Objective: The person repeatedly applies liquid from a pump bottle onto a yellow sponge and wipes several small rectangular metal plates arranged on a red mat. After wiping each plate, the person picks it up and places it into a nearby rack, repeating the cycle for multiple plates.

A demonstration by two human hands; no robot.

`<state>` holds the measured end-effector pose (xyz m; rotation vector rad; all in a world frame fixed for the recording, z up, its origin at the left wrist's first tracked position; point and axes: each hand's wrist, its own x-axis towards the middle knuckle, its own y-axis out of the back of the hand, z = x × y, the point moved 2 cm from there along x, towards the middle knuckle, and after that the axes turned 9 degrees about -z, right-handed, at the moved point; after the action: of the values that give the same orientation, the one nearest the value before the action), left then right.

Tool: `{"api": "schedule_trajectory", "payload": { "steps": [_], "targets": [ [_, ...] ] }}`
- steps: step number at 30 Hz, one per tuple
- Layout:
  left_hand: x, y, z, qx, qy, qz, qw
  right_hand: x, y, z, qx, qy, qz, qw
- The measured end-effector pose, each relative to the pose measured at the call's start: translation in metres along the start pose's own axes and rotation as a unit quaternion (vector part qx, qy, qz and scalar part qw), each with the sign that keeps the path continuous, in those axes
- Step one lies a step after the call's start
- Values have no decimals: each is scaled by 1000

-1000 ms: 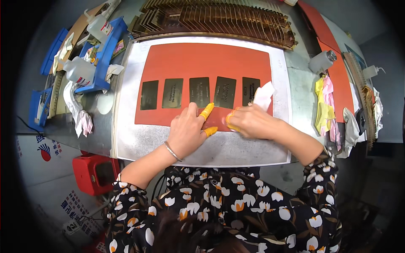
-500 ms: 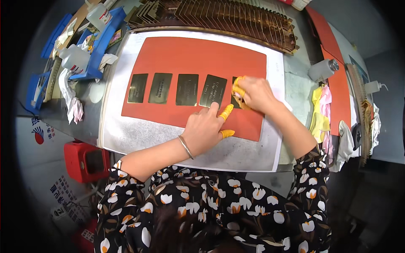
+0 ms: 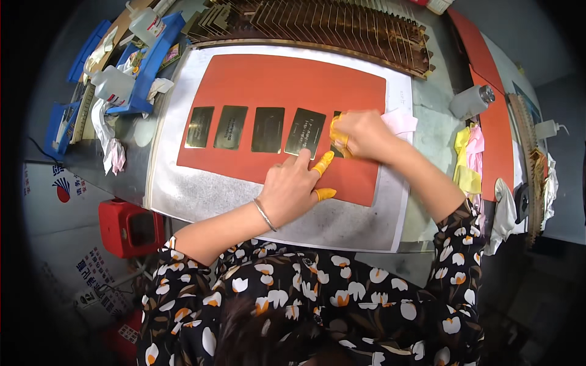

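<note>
Several dark metal cards [image 3: 267,129] with fine lettering lie in a row on a red mat [image 3: 293,79]. My left hand [image 3: 293,189] has yellow finger cots on two fingers, which are stretched apart. One bare fingertip touches the lower edge of the fourth card [image 3: 305,129], and a yellow-tipped finger points toward the rightmost card [image 3: 336,149]. Over that last card is my right hand [image 3: 366,135], its yellow-cotted fingers closed and pressed down. A pale pink cloth [image 3: 401,122] trails out from behind this hand; the part in the fingers is hidden.
A brown rack [image 3: 329,30] of upright plates stands along the back. To the left, a blue tray [image 3: 146,73] holds plastic bottles [image 3: 113,84] and rags. A grey bottle [image 3: 473,100] stands at right, near yellow and pink cloths [image 3: 467,158]. A red stool [image 3: 129,229] sits lower left.
My right hand has shifted slightly left over the last card, covering more of it. The pale pink cloth now shows beside its wrist. My left hand stays nearly in place.
</note>
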<state>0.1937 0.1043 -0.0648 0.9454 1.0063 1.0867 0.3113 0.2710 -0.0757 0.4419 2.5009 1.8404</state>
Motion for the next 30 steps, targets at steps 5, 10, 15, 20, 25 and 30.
{"api": "schedule_trajectory", "payload": {
  "steps": [5, 10, 15, 20, 25, 30],
  "targets": [
    [1, 0, 1, 6, -3, 17, 1000, -7, -3, -10, 4, 23, -38, 999],
    [-1, 1, 1, -5, -14, 48, 999, -1, 15, 23, 2, -99, -23, 995],
    [-1, -4, -3, -8, -11, 39, 999, -22, 4, -8, 1, 4, -58, 998],
    [0, -1, -1, -4, -6, 23, 1000, -28, 5, 0, 3, -9, -58, 998],
    [1, 3, 2, -11, -24, 54, 998, -20, 13, 26, -17, -111, 16, 994],
    [0, 1, -3, -2, -11, 17, 1000, -35, 0, -16, 40, 2, -68, 997]
  ]
}}
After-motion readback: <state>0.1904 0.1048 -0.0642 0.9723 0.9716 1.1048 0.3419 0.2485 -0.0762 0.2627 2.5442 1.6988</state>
